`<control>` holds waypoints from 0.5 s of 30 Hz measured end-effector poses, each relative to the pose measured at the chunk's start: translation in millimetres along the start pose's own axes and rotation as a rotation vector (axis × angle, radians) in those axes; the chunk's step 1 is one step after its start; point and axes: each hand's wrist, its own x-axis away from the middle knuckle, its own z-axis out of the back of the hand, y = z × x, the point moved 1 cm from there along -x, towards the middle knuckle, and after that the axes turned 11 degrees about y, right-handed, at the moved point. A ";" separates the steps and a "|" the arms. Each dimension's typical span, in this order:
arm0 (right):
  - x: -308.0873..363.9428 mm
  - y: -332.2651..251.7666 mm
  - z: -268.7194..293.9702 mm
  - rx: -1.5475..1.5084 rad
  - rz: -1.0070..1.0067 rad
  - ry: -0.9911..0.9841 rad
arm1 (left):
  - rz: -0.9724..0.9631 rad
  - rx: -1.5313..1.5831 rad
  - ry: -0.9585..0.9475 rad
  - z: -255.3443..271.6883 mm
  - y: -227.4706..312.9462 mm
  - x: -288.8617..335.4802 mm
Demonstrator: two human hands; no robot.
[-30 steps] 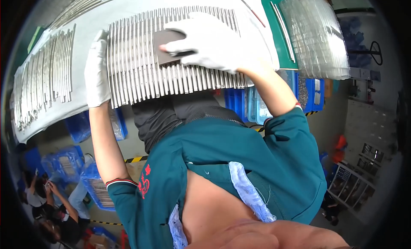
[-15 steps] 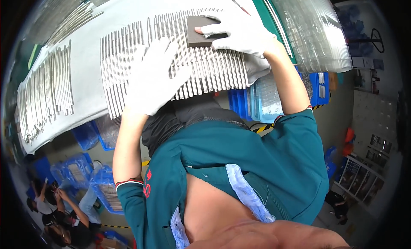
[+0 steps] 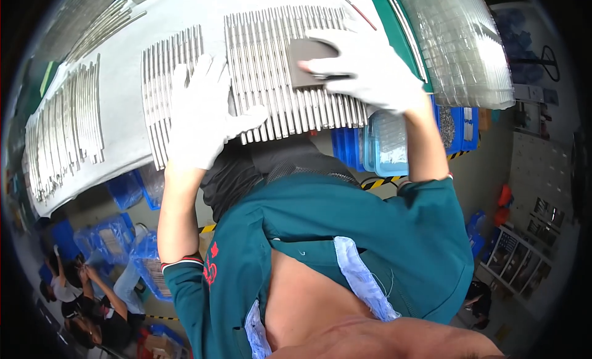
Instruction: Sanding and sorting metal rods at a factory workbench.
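Silver metal rods lie side by side across the white-covered table (image 3: 123, 112), split into a left group (image 3: 161, 69) and a larger right group (image 3: 262, 57). My left hand (image 3: 200, 109), in a white glove, lies spread over the gap between the groups, its thumb reaching over the near ends of the right group. In its white glove, my right hand (image 3: 370, 69) grips a flat dark grey-brown block (image 3: 303, 53) resting on the right group. One bare fingertip shows through that glove. The block hides the rods beneath it.
More rods (image 3: 65, 127) lie at the table's left, with another pile (image 3: 108, 29) behind. A thin red-and-dark tool (image 3: 356, 10) sits beyond my right hand. Clear plastic trays (image 3: 459, 47) are stacked at right; blue bins (image 3: 345, 146) stand below the table. Other people (image 3: 92, 303) work at lower left.
The right group of rods has shifted right, widening the gap between groups. My right hand and the block have moved right and slightly nearer. My left hand has moved a little left.
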 end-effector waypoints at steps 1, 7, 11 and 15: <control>-10.6 -10.9 -14.6 0.054 0.082 0.083 | 0.012 0.007 -0.010 0.4 1.4 -0.4; -15.3 -4.1 15.3 -0.030 0.007 -0.098 | 0.040 0.027 0.009 1.9 1.8 2.2; -6.6 -0.5 19.3 -0.075 -0.139 -0.097 | 0.042 0.050 0.030 -1.7 0.9 3.4; -35.5 -34.0 -24.3 -0.180 -0.027 0.040 | 0.042 -0.004 -0.043 -0.2 -0.3 1.3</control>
